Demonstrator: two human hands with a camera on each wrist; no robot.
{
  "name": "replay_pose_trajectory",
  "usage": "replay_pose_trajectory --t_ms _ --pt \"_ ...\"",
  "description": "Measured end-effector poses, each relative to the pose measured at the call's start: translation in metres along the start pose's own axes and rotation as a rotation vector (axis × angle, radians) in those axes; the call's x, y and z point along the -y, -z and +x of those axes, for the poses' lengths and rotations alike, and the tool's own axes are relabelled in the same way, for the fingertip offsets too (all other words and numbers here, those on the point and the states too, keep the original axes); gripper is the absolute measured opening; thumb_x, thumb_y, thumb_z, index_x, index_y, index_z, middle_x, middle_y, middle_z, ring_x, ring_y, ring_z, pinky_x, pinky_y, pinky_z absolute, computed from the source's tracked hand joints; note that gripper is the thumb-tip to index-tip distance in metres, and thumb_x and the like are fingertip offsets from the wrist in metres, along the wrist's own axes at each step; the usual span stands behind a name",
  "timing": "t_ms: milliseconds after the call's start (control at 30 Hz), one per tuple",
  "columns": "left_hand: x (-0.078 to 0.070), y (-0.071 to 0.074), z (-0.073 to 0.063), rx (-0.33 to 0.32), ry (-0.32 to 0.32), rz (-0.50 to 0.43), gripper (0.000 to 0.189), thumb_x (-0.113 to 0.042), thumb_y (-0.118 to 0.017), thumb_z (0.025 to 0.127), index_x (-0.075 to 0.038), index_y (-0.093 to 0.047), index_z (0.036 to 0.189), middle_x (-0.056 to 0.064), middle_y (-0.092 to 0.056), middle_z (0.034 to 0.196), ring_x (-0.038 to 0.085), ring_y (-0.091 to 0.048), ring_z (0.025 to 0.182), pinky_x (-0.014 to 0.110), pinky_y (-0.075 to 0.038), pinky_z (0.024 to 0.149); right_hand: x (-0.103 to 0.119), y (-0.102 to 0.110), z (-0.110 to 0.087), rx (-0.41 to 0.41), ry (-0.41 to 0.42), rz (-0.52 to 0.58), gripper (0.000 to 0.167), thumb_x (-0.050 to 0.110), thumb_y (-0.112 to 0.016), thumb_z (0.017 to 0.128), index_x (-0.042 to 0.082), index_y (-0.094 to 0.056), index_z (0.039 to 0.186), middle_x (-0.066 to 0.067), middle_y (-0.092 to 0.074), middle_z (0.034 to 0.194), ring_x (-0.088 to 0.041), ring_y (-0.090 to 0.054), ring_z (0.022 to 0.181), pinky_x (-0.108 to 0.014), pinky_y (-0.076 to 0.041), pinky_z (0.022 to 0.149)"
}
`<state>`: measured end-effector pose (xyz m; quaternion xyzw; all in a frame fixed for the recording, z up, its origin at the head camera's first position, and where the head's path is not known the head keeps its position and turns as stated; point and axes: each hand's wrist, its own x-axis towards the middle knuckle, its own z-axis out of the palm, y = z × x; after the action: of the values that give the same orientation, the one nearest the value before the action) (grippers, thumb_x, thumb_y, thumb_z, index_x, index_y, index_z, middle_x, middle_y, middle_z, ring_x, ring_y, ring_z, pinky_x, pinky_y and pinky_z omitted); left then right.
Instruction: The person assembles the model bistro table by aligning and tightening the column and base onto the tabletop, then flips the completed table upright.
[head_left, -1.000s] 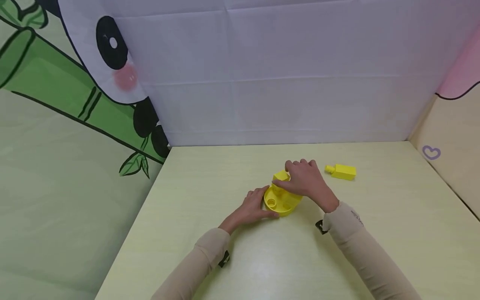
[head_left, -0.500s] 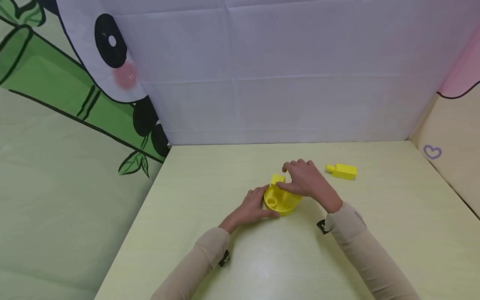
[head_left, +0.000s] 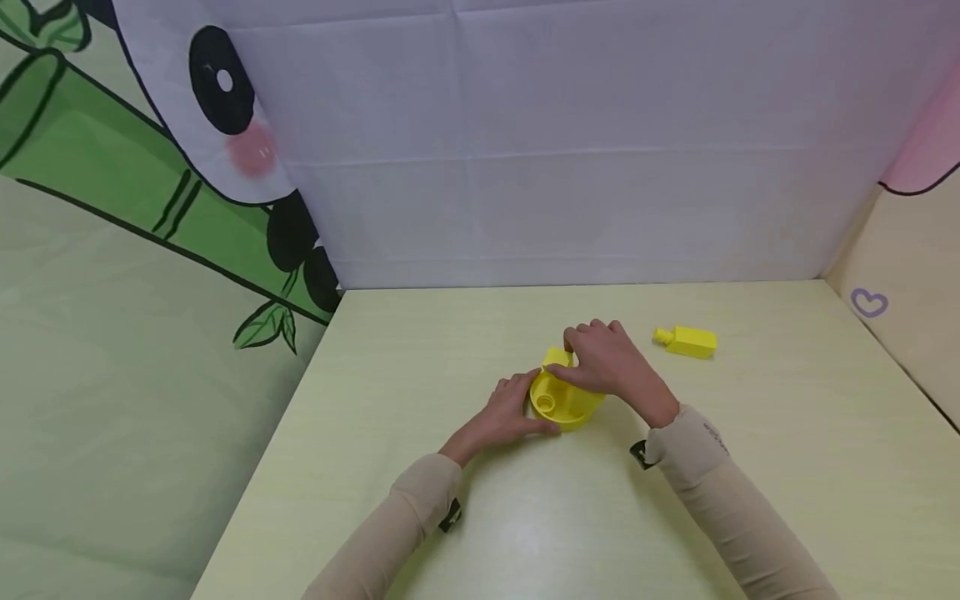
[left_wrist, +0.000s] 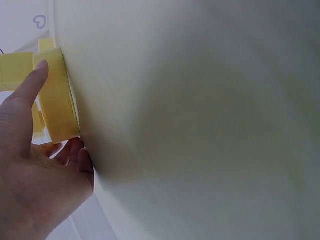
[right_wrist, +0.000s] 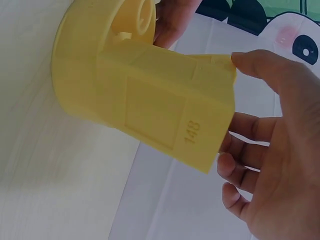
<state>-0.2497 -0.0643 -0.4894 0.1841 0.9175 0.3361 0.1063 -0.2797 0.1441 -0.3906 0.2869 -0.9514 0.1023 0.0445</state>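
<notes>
A round yellow holder (head_left: pixel 567 414) with raised circular sockets sits on the table. My left hand (head_left: pixel 510 413) grips its left side, thumb in front and fingers behind; in the left wrist view the thumb lies along the holder's wall (left_wrist: pixel 59 100). At the holder's back edge, my right hand (head_left: pixel 609 360) pinches a yellow bottle-shaped block (head_left: pixel 557 358) between thumb and fingers. A second yellow block marked 148 (right_wrist: pixel 165 105) stands in the holder, mostly hidden under the right hand in the head view. Whether the pinched block is seated in a socket cannot be seen.
Another yellow bottle-shaped block (head_left: pixel 690 342) lies on its side at the back right, its narrow neck pointing left. The pale table (head_left: pixel 525 517) meets a white cloth wall (head_left: pixel 570 217) behind. Printed cloth panels stand left and right.
My right hand loosened slightly around the rear block, then drew its fingers back onto it. That block shifted a little to the left. The left hand and the holder stayed nearly still.
</notes>
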Motion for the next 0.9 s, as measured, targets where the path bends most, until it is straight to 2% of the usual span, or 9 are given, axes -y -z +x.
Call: replay_pose_trajectory --t_ms 100,167,233,333,400,500,600,800,900 --pt "0.000 0.000 0.000 -0.006 0.006 0.004 0.101 -0.051 -0.082 0.086 -0.011 -0.030 0.162 0.010 -0.045 0.155 0.028 -0.040 0.128 0.047 -0.037 0.110 0.002 0.000 0.001 -0.005 -0.003 -0.010 0.046 0.051 -0.070 0.095 0.006 -0.065 0.091 -0.002 -0.059 0.077 -0.028 -0.057 0.080 -0.051 -0.044 0.081" --pt "-0.001 0.000 0.000 -0.005 0.001 0.006 0.101 -0.051 -0.082 0.086 -0.012 -0.029 0.163 0.010 -0.045 0.155 0.029 -0.040 0.128 0.047 -0.037 0.110 0.002 -0.001 0.000 -0.004 -0.013 -0.009 0.048 0.053 -0.068 0.096 0.005 -0.065 0.093 -0.004 -0.061 0.079 -0.029 -0.058 0.081 -0.051 -0.044 0.081" --pt "-0.001 0.000 0.001 -0.004 -0.005 0.008 0.100 -0.051 -0.081 0.087 -0.012 -0.029 0.163 0.010 -0.045 0.155 0.029 -0.040 0.129 0.047 -0.037 0.111 0.002 -0.001 0.000 0.001 -0.011 0.010 0.049 0.052 -0.068 0.096 0.004 -0.067 0.106 -0.008 -0.066 0.090 -0.032 -0.061 0.087 -0.054 -0.044 0.085" --pt "-0.001 -0.001 0.001 0.000 -0.009 0.011 0.101 -0.052 -0.081 0.087 -0.011 -0.029 0.163 0.011 -0.043 0.157 0.030 -0.040 0.131 0.049 -0.036 0.112 0.000 0.000 -0.001 0.030 0.020 0.071 0.055 0.044 -0.069 0.096 0.005 -0.062 0.134 -0.013 -0.065 0.108 -0.034 -0.060 0.097 -0.057 -0.041 0.089" --pt "-0.001 -0.001 0.000 -0.001 -0.005 0.009 0.101 -0.052 -0.081 0.087 -0.010 -0.029 0.162 0.012 -0.043 0.157 0.031 -0.040 0.132 0.049 -0.036 0.112 -0.001 0.000 -0.001 0.057 0.047 0.109 0.056 0.038 -0.070 0.095 0.008 -0.059 0.142 -0.014 -0.061 0.112 -0.034 -0.058 0.099 -0.057 -0.039 0.088" --pt "0.000 -0.001 -0.001 0.000 -0.004 0.013 0.102 -0.052 -0.081 0.087 -0.009 -0.029 0.162 0.012 -0.042 0.157 0.030 -0.040 0.131 0.049 -0.037 0.111 0.000 -0.001 0.000 0.073 0.052 0.122 0.049 0.037 -0.070 0.096 0.008 -0.063 0.135 -0.012 -0.058 0.109 -0.032 -0.056 0.097 -0.055 -0.038 0.087" --pt "0.002 0.000 -0.003 0.002 -0.008 0.016 0.101 -0.053 -0.080 0.087 -0.011 -0.028 0.163 0.011 -0.043 0.156 0.029 -0.040 0.129 0.048 -0.038 0.110 0.003 -0.004 0.002 0.048 0.031 0.101 0.048 0.043 -0.072 0.097 0.005 -0.064 0.126 -0.012 -0.061 0.108 -0.033 -0.058 0.097 -0.055 -0.039 0.089" --pt "0.004 0.000 -0.005 0.006 -0.020 0.014 0.101 -0.053 -0.080 0.087 -0.011 -0.028 0.163 0.011 -0.044 0.155 0.030 -0.040 0.128 0.048 -0.038 0.109 0.006 -0.008 0.001 0.026 0.024 0.093 0.052 0.044 -0.070 0.098 0.003 -0.064 0.129 -0.016 -0.064 0.114 -0.037 -0.060 0.101 -0.057 -0.044 0.090" --pt "0.004 0.000 -0.007 0.007 -0.015 0.012 0.102 -0.053 -0.081 0.087 -0.010 -0.028 0.163 0.011 -0.043 0.157 0.030 -0.040 0.130 0.048 -0.037 0.111 0.006 -0.011 0.002 0.012 0.001 0.092 0.048 0.043 -0.071 0.098 0.002 -0.065 0.122 -0.014 -0.064 0.108 -0.034 -0.059 0.097 -0.054 -0.048 0.087"
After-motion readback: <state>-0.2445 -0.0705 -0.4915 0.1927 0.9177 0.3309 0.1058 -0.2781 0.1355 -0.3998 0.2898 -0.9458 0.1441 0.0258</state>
